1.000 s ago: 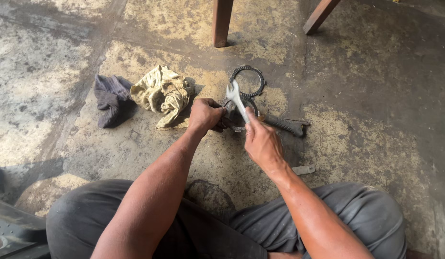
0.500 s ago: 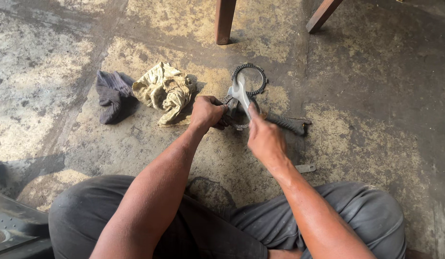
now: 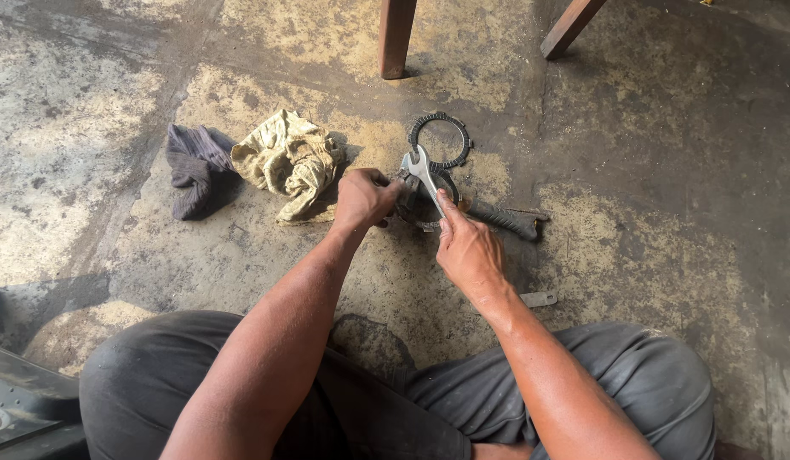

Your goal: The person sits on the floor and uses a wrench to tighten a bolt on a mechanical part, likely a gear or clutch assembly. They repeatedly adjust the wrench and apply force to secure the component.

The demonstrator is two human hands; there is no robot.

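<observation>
I sit on a stained concrete floor [image 3: 633, 170]. My right hand [image 3: 467, 247] grips a silver open-ended wrench [image 3: 422, 170], whose jaw points away from me. My left hand [image 3: 363, 198] is closed on a dark round metal part [image 3: 412, 203] lying on the floor under the wrench. A black toothed ring [image 3: 440, 140] lies flat just beyond the part. A dark handled tool [image 3: 507, 219] lies to the right of my right hand.
A crumpled yellowish rag [image 3: 289, 160] and a dark cloth [image 3: 195, 168] lie to the left. Two wooden furniture legs [image 3: 396, 38] stand at the top. A small metal piece [image 3: 540, 299] rests by my right forearm. A dark object [image 3: 20, 409] sits bottom left.
Both hands stay on the part. The wrench has tilted slightly in my right hand.
</observation>
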